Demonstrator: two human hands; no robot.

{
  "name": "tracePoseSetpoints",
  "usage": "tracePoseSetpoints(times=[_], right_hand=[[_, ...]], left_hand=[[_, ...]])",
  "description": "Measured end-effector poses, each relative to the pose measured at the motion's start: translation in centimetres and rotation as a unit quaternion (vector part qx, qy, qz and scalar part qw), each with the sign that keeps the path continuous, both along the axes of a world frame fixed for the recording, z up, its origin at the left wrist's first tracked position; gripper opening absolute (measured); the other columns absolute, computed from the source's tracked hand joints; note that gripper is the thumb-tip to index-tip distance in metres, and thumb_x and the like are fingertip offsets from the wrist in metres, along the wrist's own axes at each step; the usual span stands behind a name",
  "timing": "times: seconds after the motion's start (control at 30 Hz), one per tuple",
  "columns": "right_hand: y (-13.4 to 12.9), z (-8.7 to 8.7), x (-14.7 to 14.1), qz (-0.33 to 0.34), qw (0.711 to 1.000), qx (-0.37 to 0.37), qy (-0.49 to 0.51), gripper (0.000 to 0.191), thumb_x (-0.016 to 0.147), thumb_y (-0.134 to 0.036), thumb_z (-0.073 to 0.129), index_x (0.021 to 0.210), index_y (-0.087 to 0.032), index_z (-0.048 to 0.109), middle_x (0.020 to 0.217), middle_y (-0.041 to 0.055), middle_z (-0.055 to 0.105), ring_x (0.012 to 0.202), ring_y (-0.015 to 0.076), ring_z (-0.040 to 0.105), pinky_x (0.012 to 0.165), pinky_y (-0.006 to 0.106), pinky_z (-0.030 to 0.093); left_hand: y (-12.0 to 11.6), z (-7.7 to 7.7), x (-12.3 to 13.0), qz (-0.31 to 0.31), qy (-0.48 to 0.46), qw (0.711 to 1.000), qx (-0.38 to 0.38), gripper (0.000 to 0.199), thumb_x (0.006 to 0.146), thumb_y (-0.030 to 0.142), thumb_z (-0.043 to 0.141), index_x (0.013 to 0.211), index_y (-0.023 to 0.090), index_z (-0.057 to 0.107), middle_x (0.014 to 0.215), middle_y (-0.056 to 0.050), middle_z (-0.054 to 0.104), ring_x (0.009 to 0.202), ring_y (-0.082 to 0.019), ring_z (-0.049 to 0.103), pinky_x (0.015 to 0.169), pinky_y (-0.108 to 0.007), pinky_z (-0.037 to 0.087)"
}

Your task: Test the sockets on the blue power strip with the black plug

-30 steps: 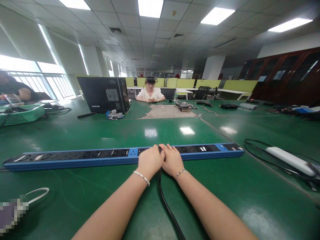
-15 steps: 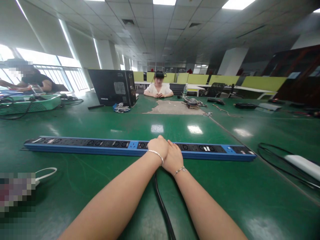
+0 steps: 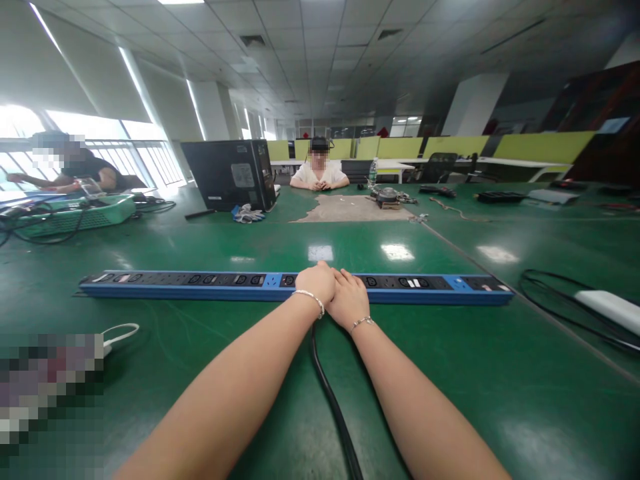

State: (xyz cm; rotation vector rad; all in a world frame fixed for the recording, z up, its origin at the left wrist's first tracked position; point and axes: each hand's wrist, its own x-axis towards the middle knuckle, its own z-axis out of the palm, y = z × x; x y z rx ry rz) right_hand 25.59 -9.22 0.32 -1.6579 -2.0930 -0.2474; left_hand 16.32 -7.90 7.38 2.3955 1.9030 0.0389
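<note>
A long blue and black power strip (image 3: 200, 291) lies crosswise on the green table. My left hand (image 3: 315, 283) and my right hand (image 3: 350, 298) are pressed together over its middle, the fingers closed around something that they hide. A thick black cable (image 3: 327, 393) runs from beneath my hands toward the bottom edge of the view. Sockets of the strip show on both sides of my hands.
On the green table (image 3: 200, 347) stand a black computer case (image 3: 227, 175), gloves (image 3: 247, 213) and a green basket (image 3: 95, 215) of cables. A white adapter (image 3: 607, 310) with black cable lies right, a pixelated object (image 3: 50, 380) left. A person sits opposite, another at far left.
The view has shifted slightly, so the strip's left end and the left-hand objects appear further right. My hands remain together over the strip, with the right fingers slightly more spread.
</note>
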Motion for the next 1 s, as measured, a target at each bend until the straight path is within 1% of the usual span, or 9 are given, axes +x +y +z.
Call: tracePoseSetpoints(times=[0.1, 0.23, 0.3, 0.37, 0.47, 0.6, 0.77, 0.9, 1.0], right_hand=[[0.2, -0.3, 0.0, 0.005, 1.000, 0.010, 0.009, 0.046, 0.082, -0.041, 0.048, 0.123, -0.021, 0.054, 0.132, 0.0064, 0.052, 0.123, 0.0251, 0.039, 0.098, 0.038, 0.027], [0.3, -0.5, 0.1, 0.008, 1.000, 0.013, 0.006, 0.048, 0.082, -0.048, 0.048, 0.122, -0.021, 0.053, 0.133, 0.0075, 0.051, 0.124, 0.0255, 0.038, 0.098, 0.039, 0.027], [0.3, -0.6, 0.1, 0.005, 1.000, 0.012, 0.003, 0.054, 0.082, -0.052, 0.047, 0.126, -0.021, 0.050, 0.135, 0.0080, 0.048, 0.125, 0.0259, 0.037, 0.099, 0.040, 0.026], [0.4, -0.7, 0.0, 0.003, 1.000, 0.008, 0.001, 0.057, 0.083, -0.054, 0.046, 0.129, -0.020, 0.047, 0.136, 0.0082, 0.047, 0.126, 0.0260, 0.036, 0.100, 0.041, 0.024], [0.4, -0.7, -0.1, 0.001, 1.000, 0.004, 0.003, 0.058, 0.082, -0.054, 0.046, 0.130, -0.021, 0.047, 0.136, 0.0081, 0.047, 0.126, 0.0257, 0.035, 0.100, 0.041, 0.024], [0.4, -0.7, -0.2, 0.001, 1.000, 0.013, 0.013, 0.057, 0.081, -0.052, 0.048, 0.128, -0.021, 0.048, 0.135, 0.0076, 0.048, 0.125, 0.0258, 0.036, 0.101, 0.041, 0.024], [0.3, -0.7, -0.1, 0.004, 1.000, 0.013, 0.012, 0.056, 0.081, -0.052, 0.048, 0.128, -0.021, 0.048, 0.135, 0.0076, 0.049, 0.126, 0.0254, 0.036, 0.100, 0.041, 0.024], [0.4, -0.8, -0.1, 0.003, 1.000, 0.016, 0.015, 0.055, 0.081, -0.052, 0.048, 0.127, -0.022, 0.049, 0.134, 0.0069, 0.049, 0.125, 0.0256, 0.037, 0.100, 0.041, 0.025], [0.4, -0.8, -0.1, 0.005, 1.000, 0.017, 0.016, 0.056, 0.081, -0.052, 0.048, 0.127, -0.022, 0.049, 0.134, 0.0073, 0.049, 0.124, 0.0259, 0.037, 0.100, 0.040, 0.025]], left_hand=[[-0.5, 1.4, 0.2, 0.006, -0.011, 0.999, 0.046, 0.031, 0.087, 0.018, 0.030, 0.112, 0.007, 0.045, 0.099, -0.020, 0.064, 0.096, -0.023, 0.063, 0.079, -0.032, 0.047], [-0.8, 5.8, 0.3, 0.007, -0.030, 0.987, 0.158, 0.033, 0.090, 0.028, 0.029, 0.113, 0.008, 0.041, 0.096, -0.019, 0.064, 0.092, -0.025, 0.064, 0.076, -0.032, 0.046], [-0.1, 7.7, -1.1, 0.017, -0.027, 0.984, 0.174, 0.034, 0.088, 0.032, 0.034, 0.111, 0.008, 0.043, 0.095, -0.019, 0.065, 0.093, -0.026, 0.064, 0.076, -0.032, 0.046], [1.0, 8.3, -3.6, 0.047, -0.014, 0.988, 0.148, 0.037, 0.085, 0.036, 0.038, 0.109, 0.007, 0.046, 0.096, -0.020, 0.065, 0.095, -0.029, 0.063, 0.076, -0.034, 0.045], [2.6, 7.0, -8.4, 0.096, -0.006, 0.993, 0.067, 0.036, 0.080, 0.040, 0.043, 0.099, 0.012, 0.053, 0.096, -0.017, 0.066, 0.093, -0.028, 0.062, 0.074, -0.033, 0.045], [3.3, 3.7, -12.8, 0.115, -0.014, 0.993, -0.009, 0.033, 0.078, 0.045, 0.044, 0.087, 0.017, 0.058, 0.076, -0.007, 0.068, 0.068, -0.019, 0.064, 0.064, -0.027, 0.045], [3.5, 1.7, -13.5, 0.125, -0.026, 0.991, -0.028, 0.032, 0.080, 0.043, 0.041, 0.090, 0.017, 0.057, 0.070, -0.004, 0.068, 0.048, -0.013, 0.058, 0.052, -0.023, 0.041], [3.9, 1.4, -13.2, 0.113, -0.018, 0.993, -0.029, 0.031, 0.080, 0.043, 0.042, 0.090, 0.018, 0.057, 0.071, -0.003, 0.068, 0.050, -0.013, 0.059, 0.053, -0.023, 0.042], [3.8, 1.2, -12.8, 0.101, 0.006, 0.995, -0.020, 0.031, 0.080, 0.043, 0.042, 0.091, 0.019, 0.057, 0.079, -0.007, 0.069, 0.062, -0.017, 0.064, 0.060, -0.026, 0.045]])
